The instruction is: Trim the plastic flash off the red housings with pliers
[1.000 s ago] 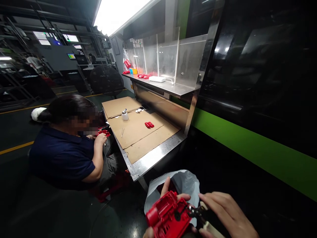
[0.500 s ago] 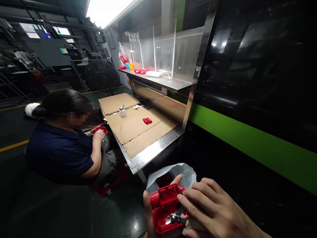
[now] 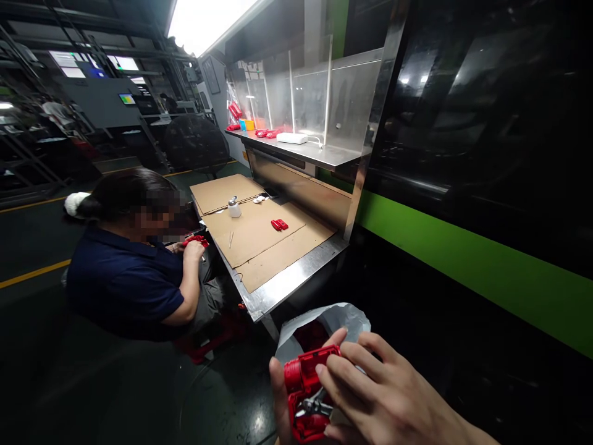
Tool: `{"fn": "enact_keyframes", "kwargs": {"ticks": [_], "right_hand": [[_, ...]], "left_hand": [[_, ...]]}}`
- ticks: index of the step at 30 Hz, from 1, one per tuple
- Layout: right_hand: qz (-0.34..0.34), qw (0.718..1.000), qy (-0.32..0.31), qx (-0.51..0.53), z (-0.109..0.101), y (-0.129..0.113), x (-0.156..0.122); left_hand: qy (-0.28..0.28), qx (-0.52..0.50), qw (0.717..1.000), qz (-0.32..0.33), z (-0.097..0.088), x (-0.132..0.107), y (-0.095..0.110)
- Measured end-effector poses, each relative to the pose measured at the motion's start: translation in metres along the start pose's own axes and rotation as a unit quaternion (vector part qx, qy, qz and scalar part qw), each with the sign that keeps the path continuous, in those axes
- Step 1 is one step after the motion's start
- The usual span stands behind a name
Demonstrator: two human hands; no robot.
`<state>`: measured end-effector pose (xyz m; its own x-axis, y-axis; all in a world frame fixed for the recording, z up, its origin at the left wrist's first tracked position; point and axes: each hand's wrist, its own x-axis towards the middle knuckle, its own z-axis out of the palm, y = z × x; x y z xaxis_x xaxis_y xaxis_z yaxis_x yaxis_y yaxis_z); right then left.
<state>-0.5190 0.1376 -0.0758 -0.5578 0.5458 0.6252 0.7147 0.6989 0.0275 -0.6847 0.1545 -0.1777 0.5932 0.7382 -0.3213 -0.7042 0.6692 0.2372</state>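
At the bottom of the view my left hand (image 3: 280, 402) grips a red plastic housing (image 3: 303, 377) from the left and underneath. My right hand (image 3: 384, 398) lies over the housing's right side and holds small metal cutters (image 3: 315, 405) whose jaws sit inside the part. Just behind my hands a white plastic bag (image 3: 345, 318) stands open with red parts inside.
A steel table with cardboard sheets (image 3: 271, 247) stands ahead, bearing a small red part (image 3: 279, 225), a white bottle (image 3: 234, 207) and tweezers (image 3: 230, 239). A seated person in a dark blue shirt (image 3: 125, 284) handles a red part at its left edge. A green-striped machine (image 3: 463, 259) runs along the right.
My right hand has slid further over the red housing and the cutters have gone into it. The housing has turned more upright and sits lower in the view.
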Motion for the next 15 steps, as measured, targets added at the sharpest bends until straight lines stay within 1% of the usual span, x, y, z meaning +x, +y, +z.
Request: {"fn": "enact_keyframes", "kwargs": {"ticks": [3,8,11,15], "right_hand": [[0.002,1.0,-0.006,0.002,0.0,0.001,0.0],[0.003,1.0,0.008,0.003,0.002,0.002,-0.003],[0.003,1.0,0.005,0.002,0.002,0.001,-0.005],[0.008,1.0,0.005,-0.009,0.001,0.0,-0.002]], "left_hand": [[-0.001,-0.033,0.999,0.022,-0.003,0.001,0.0],[0.006,-0.063,0.998,0.029,-0.009,0.002,-0.002],[0.01,-0.065,0.997,0.03,-0.01,0.002,-0.005],[0.012,-0.05,0.998,0.025,-0.006,0.003,-0.011]]}}
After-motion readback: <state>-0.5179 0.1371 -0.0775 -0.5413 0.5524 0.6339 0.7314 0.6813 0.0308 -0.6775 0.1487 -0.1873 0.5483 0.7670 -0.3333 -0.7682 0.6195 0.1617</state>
